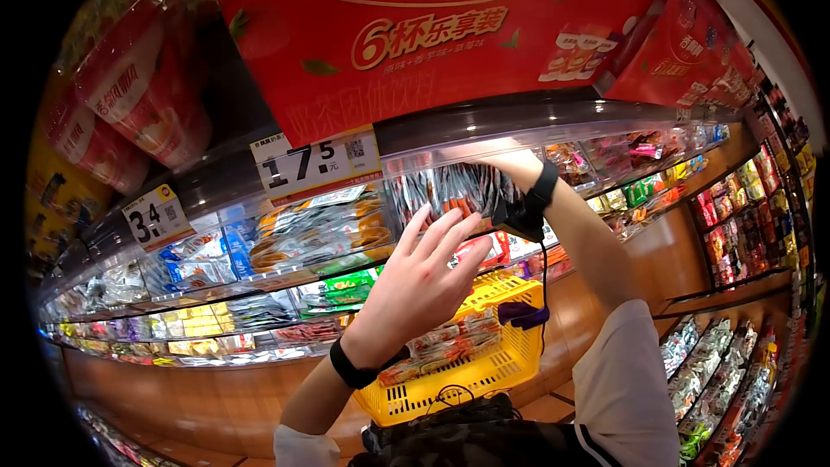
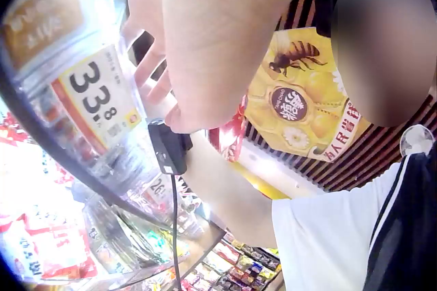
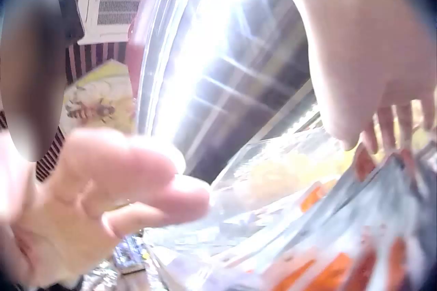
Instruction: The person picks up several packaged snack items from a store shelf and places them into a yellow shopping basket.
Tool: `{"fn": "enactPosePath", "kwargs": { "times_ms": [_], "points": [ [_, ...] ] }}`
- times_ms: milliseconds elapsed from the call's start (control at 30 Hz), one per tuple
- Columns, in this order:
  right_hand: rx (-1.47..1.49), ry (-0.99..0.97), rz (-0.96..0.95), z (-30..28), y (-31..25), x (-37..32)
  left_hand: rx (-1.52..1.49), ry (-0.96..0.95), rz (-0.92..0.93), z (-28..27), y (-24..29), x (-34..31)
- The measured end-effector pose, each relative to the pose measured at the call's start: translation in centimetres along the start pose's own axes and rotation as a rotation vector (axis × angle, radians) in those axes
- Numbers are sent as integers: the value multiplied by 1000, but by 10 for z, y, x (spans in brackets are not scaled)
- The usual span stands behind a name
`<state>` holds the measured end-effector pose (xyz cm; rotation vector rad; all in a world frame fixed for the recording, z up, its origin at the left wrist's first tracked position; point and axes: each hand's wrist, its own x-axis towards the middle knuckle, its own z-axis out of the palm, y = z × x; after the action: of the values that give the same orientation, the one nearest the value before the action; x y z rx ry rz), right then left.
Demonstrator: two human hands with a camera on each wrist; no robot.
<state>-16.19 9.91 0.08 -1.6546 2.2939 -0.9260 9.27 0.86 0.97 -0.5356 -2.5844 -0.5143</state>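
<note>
My left hand (image 1: 422, 261) is raised in front of the shelf in the head view, its fingers extended and slightly spread, with nothing held. In the right wrist view its blurred fingers (image 3: 136, 175) fill the lower left. My right hand (image 1: 510, 163) reaches in under the shelf edge, partly hidden in the head view. From above, its fingers (image 3: 404, 127) come down, apart from each other, at the top edges of silver-and-orange packets (image 3: 328, 236). These packets stand packed upright in a clear bin.
Below the hands is a yellow shopping basket (image 1: 519, 355) containing snack packs (image 1: 454, 346). Red drink boxes (image 1: 415, 26) stand on the shelf above, over a price tag (image 1: 316, 163). Orange packets (image 1: 320, 229) lie to the left. A cable (image 1: 544, 294) hangs from my right wrist.
</note>
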Motion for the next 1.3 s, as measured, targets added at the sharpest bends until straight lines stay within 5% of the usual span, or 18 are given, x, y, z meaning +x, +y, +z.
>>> {"fn": "enactPosePath", "kwargs": {
  "times_ms": [700,767,800,1033,1300],
  "points": [
    [-204,-22,-9,38,20,30,-12,-27,-83,17,3,-41],
    [389,-71,-210,29,30,18,-23,-29,-86,17,4,-43],
    [447,-69,-236,26,26,16,-37,-29,-88,17,4,-43],
    [-222,-50,125,-19,10,-10,-102,7,-72,20,6,-49],
    [-307,-209,195,-25,-7,-20,-129,-38,-38,27,11,-50]
  ]
}}
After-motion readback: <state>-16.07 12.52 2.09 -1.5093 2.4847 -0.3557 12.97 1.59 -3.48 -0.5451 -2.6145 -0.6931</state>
